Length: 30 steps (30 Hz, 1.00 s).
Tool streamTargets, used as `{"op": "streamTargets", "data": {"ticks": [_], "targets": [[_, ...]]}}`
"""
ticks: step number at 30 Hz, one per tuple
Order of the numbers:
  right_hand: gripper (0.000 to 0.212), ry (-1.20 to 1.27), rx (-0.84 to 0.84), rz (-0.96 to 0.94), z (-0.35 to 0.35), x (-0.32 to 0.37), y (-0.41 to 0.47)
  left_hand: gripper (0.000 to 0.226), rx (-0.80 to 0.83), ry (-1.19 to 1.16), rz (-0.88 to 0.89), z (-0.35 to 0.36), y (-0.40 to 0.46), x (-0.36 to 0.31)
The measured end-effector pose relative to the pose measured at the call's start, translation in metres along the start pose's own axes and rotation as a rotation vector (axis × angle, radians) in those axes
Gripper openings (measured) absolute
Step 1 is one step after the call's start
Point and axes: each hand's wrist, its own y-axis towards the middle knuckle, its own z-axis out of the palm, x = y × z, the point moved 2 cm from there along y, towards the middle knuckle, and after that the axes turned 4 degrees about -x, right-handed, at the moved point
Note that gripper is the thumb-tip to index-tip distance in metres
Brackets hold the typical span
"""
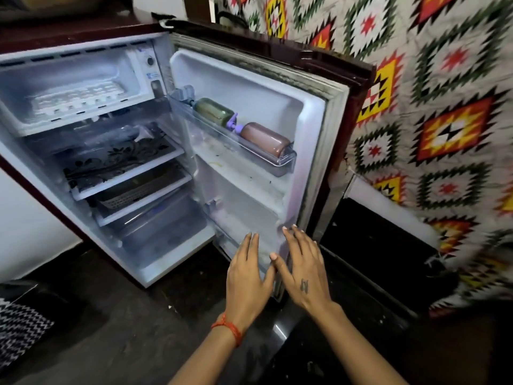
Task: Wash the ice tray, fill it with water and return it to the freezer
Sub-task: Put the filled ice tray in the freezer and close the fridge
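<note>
The white plastic ice tray (76,100) lies in the freezer compartment (116,76) at the top of the small maroon-cased fridge (83,37), resting flat on the compartment floor with its rows of cells facing up. Its long axis runs left to right across the compartment, tilted a little in the picture so that its right end sits higher in the frame than its left. I cannot tell from here whether the cells hold ice, water or nothing.

From my hands the tray lies up and well to the left, far apart from both of them. My left hand (248,276), with a red thread band on its wrist, is the nearer one, since it sits on the fridge-cavity side; my right hand (304,269), which has a small dark mark on its back, is farther off toward the door's edge. Both hands are spread flat with fingers straight, palms turned to the lower inside panel of the open white-lined fridge door (249,87), side by side and almost touching each other at the thumbs. They grip nothing. Whether the fingertips press the door lining or hover just off it I cannot tell.

I judge that the coming reach goes diagonally up and left, and the left hand would meet the tray's near long side first.

Higher on the door, a clear shelf (280,162) holds a green bottle (213,111) and a brown bottle (265,138), both lying on their sides. A patterned cloth (444,107) hangs to the right.
</note>
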Motion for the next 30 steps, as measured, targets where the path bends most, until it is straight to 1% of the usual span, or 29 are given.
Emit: {"op": "streamTargets", "data": {"ticks": [4, 7, 12, 20, 24, 28, 30], "targets": [[0.084, 0.024, -0.002, 0.040, -0.015, -0.033, 0.002, 0.067, -0.015, -0.021, 0.049, 0.028, 0.002, -0.025], [0.087, 0.033, 0.005, 0.044, -0.029, -0.060, 0.008, 0.072, -0.031, -0.027, 0.048, 0.048, 0.005, -0.045], [0.085, 0.085, 0.004, 0.039, -0.052, -0.101, 0.034, 0.077, -0.053, -0.008, 0.028, 0.085, 0.018, -0.076], [0.093, 0.262, 0.002, -0.028, -0.070, -0.130, 0.099, 0.079, -0.235, 0.014, -0.019, 0.118, 0.048, -0.115], [0.084, 0.370, 0.013, -0.074, -0.074, -0.130, 0.132, 0.079, -0.305, 0.050, -0.052, 0.129, 0.063, -0.127], [0.068, 0.442, 0.064, -0.126, -0.077, -0.125, 0.147, 0.078, -0.328, 0.057, -0.096, 0.133, 0.072, -0.136], [0.064, 0.472, 0.092, -0.123, -0.076, -0.124, 0.149, 0.077, -0.336, 0.057, -0.097, 0.133, 0.073, -0.139]]}}
